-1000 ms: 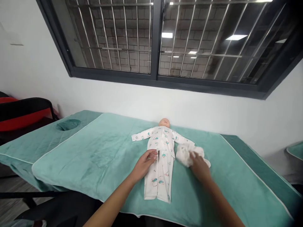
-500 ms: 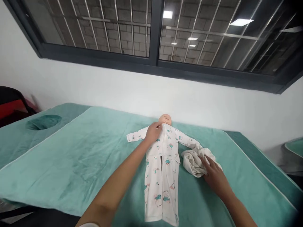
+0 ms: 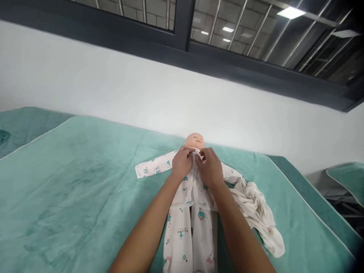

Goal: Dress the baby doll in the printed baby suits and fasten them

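In front of me is a plain white wall, its dark-framed window set high. Through the glass I see metal bars and grey blockwork; bright rectangular lights show there too. A green-covered bed spreads below me.

Treatment-style room, green-covered bed, barred window

The shirt is matt cloth, the bedcover velvety.

Baby doll lies face up, head above white printed pajama top, sleeves spread; matching pants below top.
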Available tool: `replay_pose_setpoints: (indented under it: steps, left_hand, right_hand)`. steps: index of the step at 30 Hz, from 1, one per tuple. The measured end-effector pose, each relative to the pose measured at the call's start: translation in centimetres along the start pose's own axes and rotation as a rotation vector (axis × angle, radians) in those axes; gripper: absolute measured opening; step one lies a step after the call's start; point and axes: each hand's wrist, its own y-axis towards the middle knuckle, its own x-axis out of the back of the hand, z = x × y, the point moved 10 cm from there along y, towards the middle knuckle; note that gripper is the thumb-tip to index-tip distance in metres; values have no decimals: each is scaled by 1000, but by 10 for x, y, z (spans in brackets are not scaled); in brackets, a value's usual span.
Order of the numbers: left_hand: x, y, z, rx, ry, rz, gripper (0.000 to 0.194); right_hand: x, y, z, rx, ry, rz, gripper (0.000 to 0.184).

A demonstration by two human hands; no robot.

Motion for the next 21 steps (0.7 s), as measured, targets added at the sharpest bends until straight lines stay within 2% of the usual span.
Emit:
replay_pose_setpoints:
  steps: [2,4,8,13,15,21]
  left_hand:
    - [2,1,4,-1,-21,-3,34]
    - [3,2,6,0,-15,0,34]
    - [0,0,1,-37,92,25,33]
    - [-7,-2,-1,-18,244,84,35]
    - [-7,-1,1,17,264,101,37]
    - [-9,0,-1,43,329,136,42]
  right_hand:
    - [-24,19,-9,-114,-119,53,16]
    - [-35,27,-20,-172,-167,99,19]
    - [-34,32,-33,-93,-140,79,21]
    - [-36,33,-36,25,21,59,23]
    - [-38,34,-39,13,99,60,24]
    - [-46,39,-58,-143,301,76,29]
